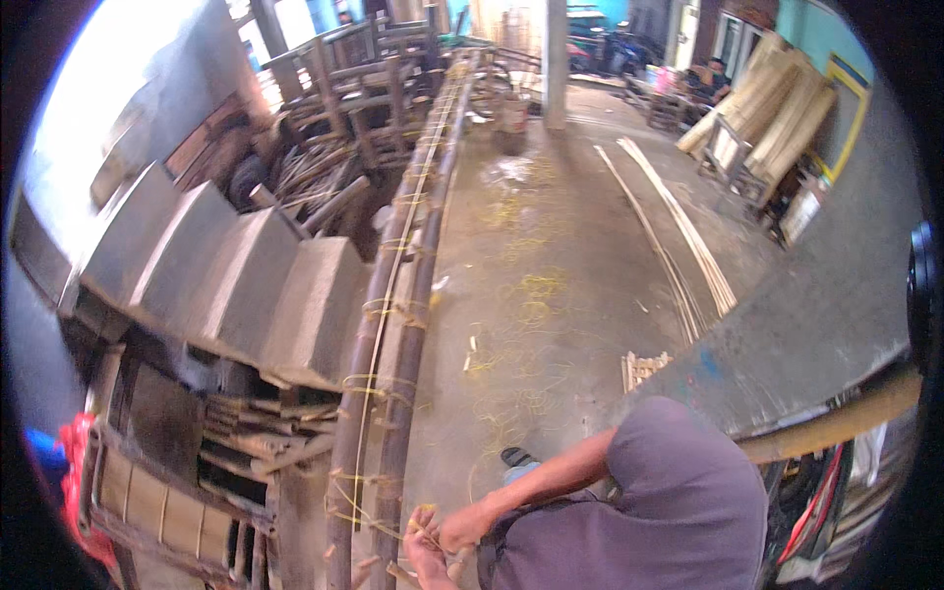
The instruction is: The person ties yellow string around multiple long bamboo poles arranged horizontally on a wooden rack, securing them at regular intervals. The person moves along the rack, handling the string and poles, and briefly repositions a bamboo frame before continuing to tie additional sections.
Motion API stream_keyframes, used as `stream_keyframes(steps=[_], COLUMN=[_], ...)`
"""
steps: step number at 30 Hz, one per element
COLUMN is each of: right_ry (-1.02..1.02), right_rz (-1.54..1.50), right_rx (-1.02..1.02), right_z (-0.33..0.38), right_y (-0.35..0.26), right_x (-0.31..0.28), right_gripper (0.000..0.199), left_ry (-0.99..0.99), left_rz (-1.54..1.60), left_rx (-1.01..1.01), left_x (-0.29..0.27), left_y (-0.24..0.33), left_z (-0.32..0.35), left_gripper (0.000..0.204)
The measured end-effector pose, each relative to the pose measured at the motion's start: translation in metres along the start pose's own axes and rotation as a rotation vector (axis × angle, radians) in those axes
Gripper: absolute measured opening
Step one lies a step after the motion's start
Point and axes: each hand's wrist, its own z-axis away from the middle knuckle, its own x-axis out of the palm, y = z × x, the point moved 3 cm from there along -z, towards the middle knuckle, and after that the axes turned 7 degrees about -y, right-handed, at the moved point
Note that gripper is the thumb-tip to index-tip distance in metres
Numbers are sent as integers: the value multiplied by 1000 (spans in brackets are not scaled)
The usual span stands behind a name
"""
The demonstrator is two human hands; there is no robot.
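Note:
Two long dark poles point(408, 364) run side by side away from me, just left of my hands. Yellow cord loops point(379, 380) wrap around them at intervals, and a thin pale strip point(369, 393) lies lengthwise along them. From the near end of the poles a yellow cord point(376, 522) stretches to my hands. My left hand point(423, 553) is closed on this cord beside the right-hand pole. Close against it, my right hand point(466, 527) is closed too, with its fingertips partly hidden. Short wooden pegs point(366, 568) stick out near the poles' near end.
Concrete steps point(236, 285) rise at the left, above a wooden rack point(157, 497). Yellow cord scraps point(536, 285) litter the floor. Long pale strips point(678, 226) lie at right. Pale slats point(777, 108) lean farther back, near a seated person point(716, 74). Wooden frames point(339, 84) crowd the far left.

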Motion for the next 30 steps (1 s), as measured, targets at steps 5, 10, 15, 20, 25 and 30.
stream_keyframes(steps=[5,10,15,20,25,30], right_ry=[613,127,638,220,371,285], right_rz=[-113,-57,-27,-66,100,-177], right_rx=[320,-55,145,-5,74,108], right_z=[16,6,14,-2,-1,-2], right_y=[-15,14,-22,29,-25,23], right_x=[-56,4,-50,1,-31,-14], right_gripper=[16,16,17,18,18,19], left_ry=[-185,-122,-70,-69,-33,-319], left_rz=[-438,401,-567,99,-627,132], left_rx=[-99,-47,-57,-85,104,-25], left_x=[-42,25,-39,-22,-56,-35], left_y=[-11,18,-1,-10,-8,-2], left_z=[-15,3,-8,-11,-8,1], left_gripper=[42,35,36,35,34,38])
